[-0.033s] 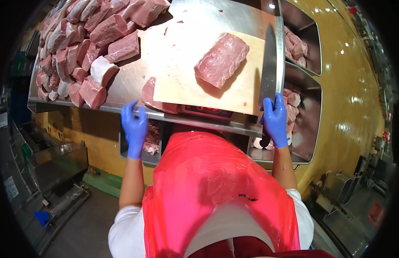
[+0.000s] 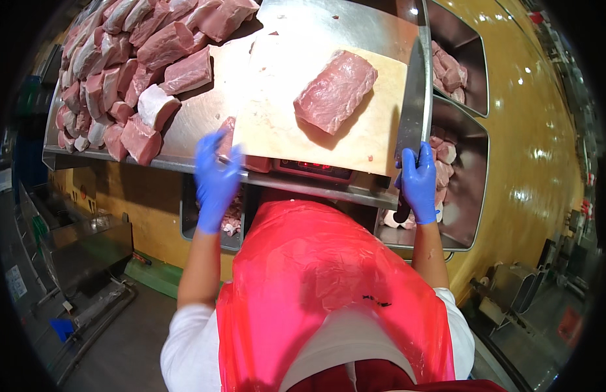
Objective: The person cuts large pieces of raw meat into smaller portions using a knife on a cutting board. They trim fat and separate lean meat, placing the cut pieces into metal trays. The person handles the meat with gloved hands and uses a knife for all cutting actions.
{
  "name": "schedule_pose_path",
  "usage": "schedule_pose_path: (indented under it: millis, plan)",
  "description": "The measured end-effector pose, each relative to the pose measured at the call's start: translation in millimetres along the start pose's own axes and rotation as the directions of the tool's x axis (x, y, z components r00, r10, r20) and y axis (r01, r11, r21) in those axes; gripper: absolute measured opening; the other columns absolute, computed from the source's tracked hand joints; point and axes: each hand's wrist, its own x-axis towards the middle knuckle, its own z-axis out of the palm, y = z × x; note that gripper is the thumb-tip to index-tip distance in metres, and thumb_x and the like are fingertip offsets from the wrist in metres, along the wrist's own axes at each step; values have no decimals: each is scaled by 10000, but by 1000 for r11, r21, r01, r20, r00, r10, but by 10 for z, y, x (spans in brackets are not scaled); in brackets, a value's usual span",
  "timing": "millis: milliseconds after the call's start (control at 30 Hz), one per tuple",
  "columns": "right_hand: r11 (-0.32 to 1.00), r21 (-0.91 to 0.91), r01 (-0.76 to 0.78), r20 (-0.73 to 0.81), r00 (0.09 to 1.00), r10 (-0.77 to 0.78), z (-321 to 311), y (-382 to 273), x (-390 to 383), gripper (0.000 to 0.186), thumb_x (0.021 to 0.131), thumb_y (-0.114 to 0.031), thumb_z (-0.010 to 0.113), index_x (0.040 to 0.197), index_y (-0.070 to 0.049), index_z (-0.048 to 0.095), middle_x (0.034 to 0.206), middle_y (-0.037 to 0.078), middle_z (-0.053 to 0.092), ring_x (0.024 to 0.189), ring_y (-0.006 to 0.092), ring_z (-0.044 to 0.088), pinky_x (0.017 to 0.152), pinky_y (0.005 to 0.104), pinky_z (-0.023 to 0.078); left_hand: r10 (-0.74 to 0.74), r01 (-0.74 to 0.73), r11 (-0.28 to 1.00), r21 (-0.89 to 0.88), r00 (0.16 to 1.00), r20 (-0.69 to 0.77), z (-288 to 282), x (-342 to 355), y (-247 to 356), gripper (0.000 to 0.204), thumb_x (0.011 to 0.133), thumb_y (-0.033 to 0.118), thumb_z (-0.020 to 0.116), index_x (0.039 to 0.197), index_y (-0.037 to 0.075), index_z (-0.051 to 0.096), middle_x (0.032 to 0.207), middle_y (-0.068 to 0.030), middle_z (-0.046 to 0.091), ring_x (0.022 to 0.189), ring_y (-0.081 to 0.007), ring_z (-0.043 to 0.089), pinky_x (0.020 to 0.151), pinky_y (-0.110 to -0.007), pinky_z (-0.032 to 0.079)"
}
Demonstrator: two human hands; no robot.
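A slab of pink meat [image 2: 334, 91] lies on a cream cutting board [image 2: 270, 130], which rests over a scale with a red display [image 2: 314, 166]. My left hand [image 2: 215, 179], blue-gloved and slightly blurred, is open at the steel table's front edge, fingers apart beside a partly hidden meat piece [image 2: 226, 130] left of the board. My right hand [image 2: 418, 179], also gloved, is closed round the handle of a long knife [image 2: 410, 104], whose blade points away from me along the board's right side.
Many cut meat pieces [image 2: 141, 140] are heaped on the left of the steel table [image 2: 198, 117]. Two steel bins [image 2: 473, 176] holding meat stand at the right, and another bin [image 2: 190, 215] with scraps sits below the front edge. A red apron [image 2: 329, 261] covers my front.
My left hand has moved up and to the right, toward the meat piece beside the board. My right hand and the knife have barely moved.
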Motion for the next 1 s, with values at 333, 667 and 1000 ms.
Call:
schedule_pose_path:
  millis: [333, 667, 1000]
  plan:
    - [980, 198, 10, 47, 999, -19, -13, 282, -80, 137, 1013, -143, 541, 1005, -21, 480, 685, 61, 556, 446, 115, 504, 392, 282, 395, 115, 179, 868, -464, 835, 538, 1124, 1951, 927, 729, 821, 227, 658, 1490, 62, 422, 1354, -240, 559, 1122, -318, 627, 983, -406, 511]
    - [983, 184, -27, -242, 968, 72, 362, 29, 146, 212, 1007, -139, 560, 1141, 11, 492, 705, 68, 597, 451, 93, 514, 402, 264, 413, 235, -428, 328, -842, 900, -366, 250, 4183, 693, 618, 843, 133, 627, 1429, 8, 476, 1320, -191, 604, 1201, -321, 600, 1068, -402, 458]
    - [987, 141, -74, -242, 965, 107, 871, -333, 4, 203, 1014, -130, 566, 1165, -15, 494, 752, 62, 600, 500, 85, 517, 422, 251, 412, 235, -309, 868, 390, 946, 225, 851, 4873, -991, 842, 763, 407, 766, 1509, 215, 427, 1407, -251, 490, 1261, -409, 540, 1056, -517, 435]
